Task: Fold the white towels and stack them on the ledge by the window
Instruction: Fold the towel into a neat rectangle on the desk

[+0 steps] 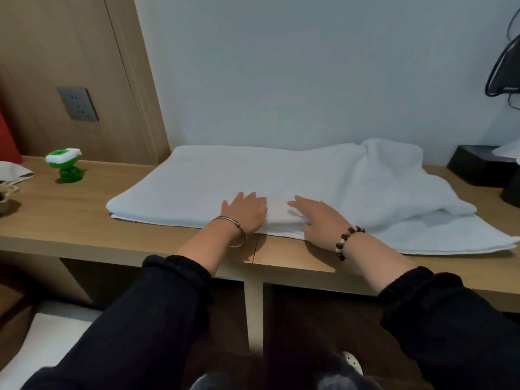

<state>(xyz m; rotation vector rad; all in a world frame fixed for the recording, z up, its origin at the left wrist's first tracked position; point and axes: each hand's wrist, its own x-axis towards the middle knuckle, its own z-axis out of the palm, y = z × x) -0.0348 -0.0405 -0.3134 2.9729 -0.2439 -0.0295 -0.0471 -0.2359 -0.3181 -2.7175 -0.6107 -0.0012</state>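
White towel (213, 178) first: where are the hands on it?
— Both lie on its near edge, at the centre of the frame. The left hand (245, 212) is palm down, fingers straight and close together, pressing the cloth. The right hand (318, 218) is just beside it, also palm down, fingers stretched out and slightly fanned, pointing left. Neither pinches anything.
And the wrists?
— A thin silver bangle (235, 230) on the left, a bracelet of dark and pale beads (347, 240) on the right. Black sleeves (157, 305) with ribbed cuffs sit pushed up the forearms.
How does the white towel lie?
— Folded into a broad flat rectangle, soft and thick, with at least two layers showing along the near edge. At its right end the cloth rises into a rumpled heap (394, 170) against the wall. I cannot tell whether that is the same piece or another.
What is beneath?
— A long ledge (84, 220) of pale wood-grain board, smooth, with a seam just below the hands and open compartments underneath. Behind it stands a plain pale wall (281, 66). In the upper left is a wood-grain panel (56, 52) carrying a grey socket plate (77, 104).
Anything else on the ledge?
— At the left, a small green and white plastic gadget (66, 164), well apart from the towel. At the right edge, a black box (475, 166). Dark cables (501, 68) hang in the upper right corner.
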